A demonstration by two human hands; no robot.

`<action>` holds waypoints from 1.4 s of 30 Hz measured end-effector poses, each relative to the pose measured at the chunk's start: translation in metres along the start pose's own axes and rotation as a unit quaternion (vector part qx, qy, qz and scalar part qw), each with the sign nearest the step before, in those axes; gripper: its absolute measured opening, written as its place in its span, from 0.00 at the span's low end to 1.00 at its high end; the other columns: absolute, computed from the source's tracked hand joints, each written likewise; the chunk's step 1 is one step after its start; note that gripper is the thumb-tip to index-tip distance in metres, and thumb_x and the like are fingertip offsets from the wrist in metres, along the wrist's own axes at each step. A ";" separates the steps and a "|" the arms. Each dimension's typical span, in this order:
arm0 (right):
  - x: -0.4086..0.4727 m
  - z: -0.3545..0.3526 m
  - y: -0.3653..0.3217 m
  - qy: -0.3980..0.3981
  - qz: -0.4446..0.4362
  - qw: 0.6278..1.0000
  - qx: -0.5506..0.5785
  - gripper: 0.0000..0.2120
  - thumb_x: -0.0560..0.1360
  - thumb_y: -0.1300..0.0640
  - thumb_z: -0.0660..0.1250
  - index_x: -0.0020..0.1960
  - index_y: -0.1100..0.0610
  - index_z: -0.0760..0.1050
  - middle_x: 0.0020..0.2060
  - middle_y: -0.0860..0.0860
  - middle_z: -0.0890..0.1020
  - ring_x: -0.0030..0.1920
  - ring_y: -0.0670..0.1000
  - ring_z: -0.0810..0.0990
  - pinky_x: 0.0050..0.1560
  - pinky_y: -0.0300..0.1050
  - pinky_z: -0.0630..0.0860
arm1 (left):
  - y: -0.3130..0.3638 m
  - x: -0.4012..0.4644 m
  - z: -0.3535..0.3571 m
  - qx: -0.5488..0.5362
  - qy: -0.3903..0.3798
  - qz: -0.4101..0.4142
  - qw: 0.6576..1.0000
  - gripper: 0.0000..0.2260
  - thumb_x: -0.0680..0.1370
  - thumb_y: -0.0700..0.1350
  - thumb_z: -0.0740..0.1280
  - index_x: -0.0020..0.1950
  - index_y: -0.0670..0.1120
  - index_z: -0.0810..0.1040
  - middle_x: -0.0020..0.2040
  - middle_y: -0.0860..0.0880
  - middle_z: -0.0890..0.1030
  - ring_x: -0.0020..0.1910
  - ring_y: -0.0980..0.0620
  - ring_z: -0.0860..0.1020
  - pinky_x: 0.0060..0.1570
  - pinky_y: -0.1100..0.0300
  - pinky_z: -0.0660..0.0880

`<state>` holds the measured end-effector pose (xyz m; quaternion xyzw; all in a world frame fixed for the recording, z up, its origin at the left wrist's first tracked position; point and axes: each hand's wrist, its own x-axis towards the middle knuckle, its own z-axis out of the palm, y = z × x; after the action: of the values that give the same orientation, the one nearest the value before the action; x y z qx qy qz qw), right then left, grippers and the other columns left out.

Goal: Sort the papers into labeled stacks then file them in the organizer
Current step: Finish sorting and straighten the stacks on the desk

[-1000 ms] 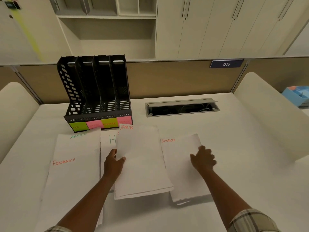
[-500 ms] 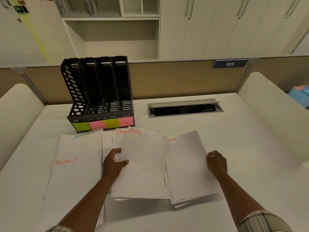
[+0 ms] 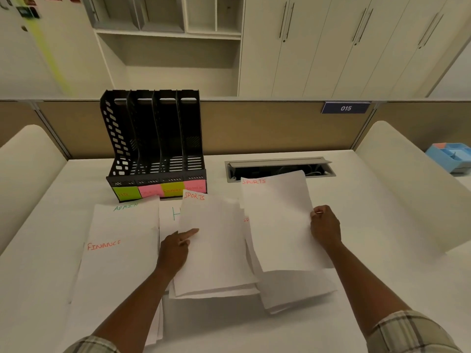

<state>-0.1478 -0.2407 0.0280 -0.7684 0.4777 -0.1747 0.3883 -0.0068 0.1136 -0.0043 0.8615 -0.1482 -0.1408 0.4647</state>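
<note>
Holding: the right hand (image 3: 325, 226) pinched the right edge of a white sheet marked SPORTS (image 3: 277, 220), with the thumb on top and the fingers curled under.
Raised sheet: it was tilted up off the right-hand pile (image 3: 300, 291), and its top edge covered part of the cable slot (image 3: 279, 168) at the back.
Left hand: the left hand (image 3: 175, 248) rested on the middle pile (image 3: 216, 250), one finger straight and flat on the top page, the others bent, gripping nothing.
Middle pile: its top page also said SPORTS in red.
Left pile: a sheet marked FINANCE (image 3: 119, 263) lay on top, with a sheet marked ADMIN (image 3: 127, 212) poking out behind it.
Hidden sheet: a page with a green letter H (image 3: 169, 215) showed between the left and middle piles.
Organizer: the black organizer (image 3: 155, 143) stood at the back left of the worktop (image 3: 369, 263), with green and pink labels along its front and four slots with no papers seen in them.
Far right: a blue tray (image 3: 452, 156) sat beyond the divider.
</note>
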 end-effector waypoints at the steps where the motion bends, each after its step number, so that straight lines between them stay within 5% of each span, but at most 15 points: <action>1: -0.005 0.006 -0.006 -0.008 -0.005 1.000 0.001 0.05 0.77 0.59 0.60 0.51 0.54 0.72 0.46 0.52 0.80 0.48 0.57 0.78 0.45 0.44 0.69 | 0.002 -0.001 0.001 -0.018 0.001 -0.011 1.000 0.19 0.78 0.32 0.60 0.61 0.51 0.78 0.64 0.44 0.77 0.67 0.45 0.73 0.70 0.58 0.64; 7: -0.056 0.061 -0.030 -0.061 -0.048 0.997 -0.006 0.05 0.77 0.59 0.60 0.52 0.55 0.73 0.49 0.55 0.82 0.51 0.58 0.79 0.46 0.44 0.69 | 0.014 -0.004 0.006 -0.137 0.019 -0.064 0.988 0.15 0.76 0.50 0.68 0.59 0.45 0.81 0.59 0.47 0.81 0.61 0.50 0.78 0.62 0.60 0.71; 10: -0.078 0.089 -0.033 -0.090 -0.030 0.995 -0.013 0.07 0.78 0.58 0.59 0.54 0.56 0.72 0.52 0.57 0.82 0.54 0.60 0.79 0.50 0.45 0.71 | 0.016 -0.003 0.007 -0.158 0.031 -0.082 0.983 0.09 0.70 0.56 0.72 0.41 0.52 0.84 0.45 0.53 0.82 0.47 0.54 0.79 0.52 0.59 0.74; 11: -0.084 0.096 -0.033 -0.102 -0.032 0.994 -0.009 0.07 0.78 0.57 0.59 0.55 0.57 0.71 0.53 0.58 0.82 0.54 0.60 0.79 0.51 0.45 0.72 | 0.017 -0.005 0.006 -0.150 0.020 -0.083 0.985 0.11 0.68 0.56 0.75 0.35 0.61 0.72 0.38 0.56 0.81 0.40 0.56 0.79 0.46 0.61 0.74; 12: -0.088 0.101 -0.033 -0.115 -0.037 0.993 -0.005 0.08 0.78 0.57 0.59 0.55 0.57 0.71 0.54 0.58 0.82 0.55 0.60 0.79 0.51 0.45 0.71 | 0.011 -0.003 0.007 -0.157 0.018 -0.097 0.983 0.20 0.67 0.52 0.77 0.42 0.38 0.74 0.35 0.58 0.82 0.36 0.57 0.80 0.43 0.60 0.76; 13: -0.090 0.104 -0.032 -0.128 -0.044 0.991 -0.002 0.08 0.78 0.57 0.59 0.55 0.57 0.71 0.54 0.58 0.81 0.55 0.60 0.79 0.50 0.43 0.71 | 0.013 -0.006 0.006 -0.168 0.009 -0.102 0.980 0.06 0.66 0.48 0.78 0.38 0.48 0.84 0.37 0.57 0.84 0.38 0.55 0.82 0.45 0.57 0.79; 15: -0.087 0.105 -0.027 -0.151 -0.052 0.987 -0.007 0.08 0.78 0.57 0.60 0.55 0.57 0.71 0.51 0.56 0.82 0.53 0.59 0.80 0.48 0.42 0.70 | 0.006 -0.006 0.006 -0.170 0.018 -0.106 0.980 0.16 0.67 0.42 0.77 0.54 0.47 0.83 0.49 0.49 0.85 0.47 0.48 0.83 0.52 0.49 0.80; 18: -0.070 0.095 -0.007 -0.158 -0.062 0.983 -0.067 0.10 0.76 0.55 0.62 0.56 0.57 0.72 0.43 0.46 0.77 0.53 0.57 0.81 0.51 0.43 0.72 | 0.012 -0.011 0.005 -0.148 0.031 -0.090 0.984 0.25 0.71 0.37 0.73 0.68 0.42 0.72 0.61 0.44 0.79 0.56 0.46 0.78 0.59 0.55 0.74; 23: -0.034 0.061 0.033 -0.072 -0.013 0.968 -0.241 0.17 0.76 0.51 0.64 0.62 0.54 0.68 0.58 0.55 0.74 0.60 0.59 0.74 0.58 0.52 0.70 | 0.007 -0.011 0.005 -0.041 0.022 -0.028 0.999 0.37 0.75 0.36 0.68 0.77 0.52 0.52 0.75 0.47 0.64 0.72 0.46 0.65 0.69 0.52 0.62; 26: -0.018 0.046 0.052 -0.070 0.023 0.944 -0.323 0.23 0.76 0.47 0.64 0.66 0.56 0.65 0.61 0.58 0.72 0.61 0.61 0.72 0.60 0.55 0.68 | 0.007 -0.012 0.005 0.005 0.003 -0.004 1.000 0.33 0.75 0.34 0.66 0.76 0.53 0.58 0.73 0.50 0.66 0.70 0.50 0.66 0.70 0.53 0.62; 28: -0.009 0.044 0.062 -0.076 0.029 0.948 -0.308 0.24 0.75 0.48 0.65 0.66 0.57 0.64 0.61 0.58 0.74 0.61 0.60 0.73 0.60 0.55 0.67 | 0.002 -0.009 0.007 0.037 -0.001 0.017 0.999 0.22 0.75 0.33 0.66 0.65 0.52 0.73 0.67 0.50 0.75 0.67 0.49 0.71 0.68 0.58 0.64; 31: 0.001 0.041 0.071 -0.063 0.031 0.973 -0.220 0.17 0.75 0.53 0.66 0.61 0.56 0.68 0.55 0.55 0.79 0.59 0.59 0.76 0.59 0.53 0.66 | 0.000 -0.006 0.011 0.052 0.021 -0.005 0.998 0.12 0.74 0.32 0.66 0.51 0.48 0.81 0.51 0.50 0.82 0.57 0.48 0.78 0.59 0.61 0.68; 35: 0.011 0.033 0.071 -0.067 0.059 0.980 -0.177 0.06 0.75 0.56 0.63 0.51 0.53 0.76 0.50 0.52 0.82 0.56 0.56 0.77 0.56 0.50 0.65 | 0.002 -0.003 0.015 0.056 0.054 -0.030 0.997 0.06 0.73 0.33 0.69 0.46 0.43 0.77 0.45 0.49 0.79 0.50 0.46 0.77 0.51 0.60 0.68; 38: 0.015 0.027 0.072 -0.056 0.067 0.988 -0.127 0.05 0.76 0.56 0.63 0.48 0.53 0.77 0.49 0.53 0.82 0.52 0.58 0.78 0.54 0.49 0.69 | 0.002 -0.002 0.015 0.064 0.065 -0.061 0.994 0.11 0.73 0.36 0.69 0.47 0.41 0.68 0.45 0.45 0.73 0.46 0.44 0.72 0.43 0.57 0.66; 42: 0.021 0.014 0.064 -0.041 0.052 0.997 -0.049 0.04 0.76 0.57 0.62 0.48 0.55 0.75 0.46 0.55 0.81 0.49 0.58 0.78 0.47 0.46 0.72 | 0.005 -0.003 0.016 0.052 0.053 -0.082 0.994 0.15 0.74 0.36 0.68 0.55 0.40 0.64 0.51 0.43 0.71 0.54 0.39 0.73 0.50 0.55 0.67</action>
<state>-0.1675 -0.2688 -0.0321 -0.7674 0.5085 -0.0987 0.3778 -0.0163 0.0996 -0.0083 0.9000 -0.0588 -0.1246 0.4135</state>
